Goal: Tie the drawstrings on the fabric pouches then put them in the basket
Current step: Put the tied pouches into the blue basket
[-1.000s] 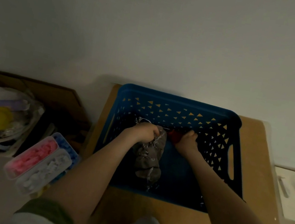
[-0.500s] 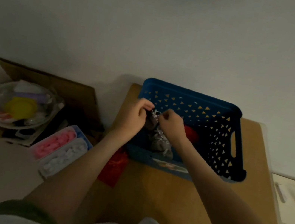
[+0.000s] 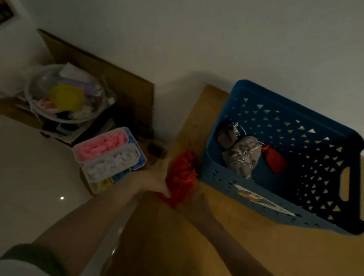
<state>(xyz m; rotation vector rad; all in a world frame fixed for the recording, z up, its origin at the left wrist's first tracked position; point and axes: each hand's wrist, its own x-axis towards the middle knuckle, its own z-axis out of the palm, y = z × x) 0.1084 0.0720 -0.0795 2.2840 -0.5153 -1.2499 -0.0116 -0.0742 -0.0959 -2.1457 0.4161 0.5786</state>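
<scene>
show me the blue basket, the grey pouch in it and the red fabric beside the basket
blue basket (image 3: 217,180): head view, on its near wall
grey pouch (image 3: 243,157): head view, middle of its body
red fabric (image 3: 182,174): head view, middle of the heap

Motion blur smears the right hand (image 3: 199,204) beside the red pouches (image 3: 182,174), fingers unreadable; fingertips of the left hand (image 3: 156,178) merge into that fuzzy heap, grip unclear; pouch count indistinct; basket sticker (image 3: 262,200) too small to read; both forearms cut off by the bottom edge
</scene>
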